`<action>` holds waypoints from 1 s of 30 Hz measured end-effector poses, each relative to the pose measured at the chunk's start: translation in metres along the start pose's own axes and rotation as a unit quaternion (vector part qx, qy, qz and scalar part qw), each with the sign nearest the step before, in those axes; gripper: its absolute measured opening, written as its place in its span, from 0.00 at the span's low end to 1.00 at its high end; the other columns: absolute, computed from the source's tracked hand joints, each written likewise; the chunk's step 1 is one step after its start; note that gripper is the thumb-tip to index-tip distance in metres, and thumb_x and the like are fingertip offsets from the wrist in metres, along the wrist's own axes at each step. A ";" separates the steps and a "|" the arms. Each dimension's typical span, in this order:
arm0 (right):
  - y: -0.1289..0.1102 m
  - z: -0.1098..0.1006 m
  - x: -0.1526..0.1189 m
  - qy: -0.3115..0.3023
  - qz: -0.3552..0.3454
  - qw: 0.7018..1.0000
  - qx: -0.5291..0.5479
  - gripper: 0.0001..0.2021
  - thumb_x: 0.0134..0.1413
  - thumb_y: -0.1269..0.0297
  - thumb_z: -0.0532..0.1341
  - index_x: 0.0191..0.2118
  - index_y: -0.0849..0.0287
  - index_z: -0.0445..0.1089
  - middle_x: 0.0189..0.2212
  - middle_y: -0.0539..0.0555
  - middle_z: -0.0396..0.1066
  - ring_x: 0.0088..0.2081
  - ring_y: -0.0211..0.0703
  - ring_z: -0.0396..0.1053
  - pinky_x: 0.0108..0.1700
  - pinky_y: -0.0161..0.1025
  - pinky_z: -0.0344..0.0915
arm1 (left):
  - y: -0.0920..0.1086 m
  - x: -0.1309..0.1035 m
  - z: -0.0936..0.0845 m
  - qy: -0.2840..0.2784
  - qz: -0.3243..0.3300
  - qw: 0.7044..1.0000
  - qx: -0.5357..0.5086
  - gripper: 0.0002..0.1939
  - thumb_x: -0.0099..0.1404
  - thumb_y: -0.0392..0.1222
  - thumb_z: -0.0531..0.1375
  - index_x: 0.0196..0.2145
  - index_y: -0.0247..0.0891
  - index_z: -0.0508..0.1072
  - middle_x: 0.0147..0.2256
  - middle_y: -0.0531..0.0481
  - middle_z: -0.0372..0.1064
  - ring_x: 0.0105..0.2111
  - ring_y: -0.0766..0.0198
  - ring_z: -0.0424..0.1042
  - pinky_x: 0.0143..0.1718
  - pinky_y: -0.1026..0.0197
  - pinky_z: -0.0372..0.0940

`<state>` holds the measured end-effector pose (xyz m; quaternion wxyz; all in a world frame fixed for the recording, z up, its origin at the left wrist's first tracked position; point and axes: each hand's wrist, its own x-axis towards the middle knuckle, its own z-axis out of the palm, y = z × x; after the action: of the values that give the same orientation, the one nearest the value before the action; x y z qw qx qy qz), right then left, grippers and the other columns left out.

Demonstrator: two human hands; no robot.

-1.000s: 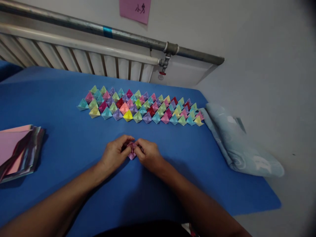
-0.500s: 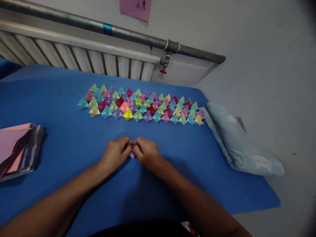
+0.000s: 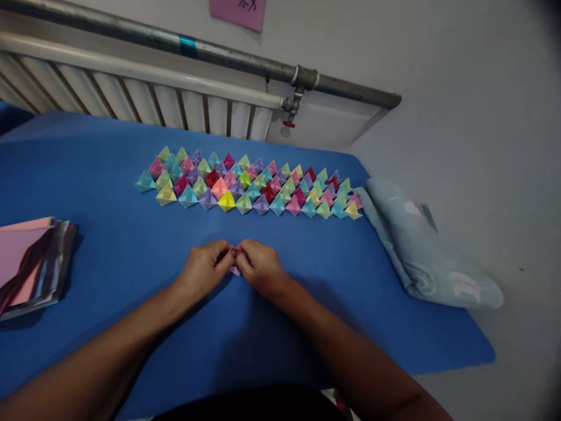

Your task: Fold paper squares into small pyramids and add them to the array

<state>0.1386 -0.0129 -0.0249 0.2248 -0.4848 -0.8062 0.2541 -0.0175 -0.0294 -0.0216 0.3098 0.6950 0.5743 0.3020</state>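
Observation:
Between my two hands is a small folded pink paper (image 3: pixel 235 271), mostly covered by fingers. My left hand (image 3: pixel 205 266) pinches its left side, and my right hand (image 3: pixel 259 264) pinches the right side; the fingertips nearly touch. Beyond the hands, several rows of folded paper boats (image 3: pixel 244 203) in many colours stand close together on the blue table surface (image 3: pixel 175 234). A stack of coloured paper sheets (image 3: pixel 35 263) lies at the left edge, pink and purple on top.
A rolled light blue towel (image 3: pixel 421 251) lies along the right side of the table against the wall. Behind the table are a white radiator (image 3: pixel 166 105) and a metal pipe (image 3: pixel 245 62) with a red-handled valve (image 3: pixel 288 124).
Both hands have drawn slightly closer together over the pink paper, and less of it shows. The view has shifted a little.

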 end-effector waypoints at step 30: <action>0.003 -0.008 -0.008 0.085 0.071 0.961 0.255 0.05 0.54 0.65 0.57 0.37 0.57 0.67 0.27 0.49 0.70 0.26 0.35 0.67 0.29 0.32 0.63 | 0.010 0.005 -0.004 0.023 -0.204 0.918 -0.341 0.13 0.51 0.48 0.63 0.30 0.36 0.68 0.24 0.51 0.72 0.27 0.61 0.74 0.25 0.61 0.70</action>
<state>0.1491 -0.0168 -0.0215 0.3898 -0.4871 -0.6562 0.4245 -0.0137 -0.0258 -0.0110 0.5692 0.4081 0.5727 0.4260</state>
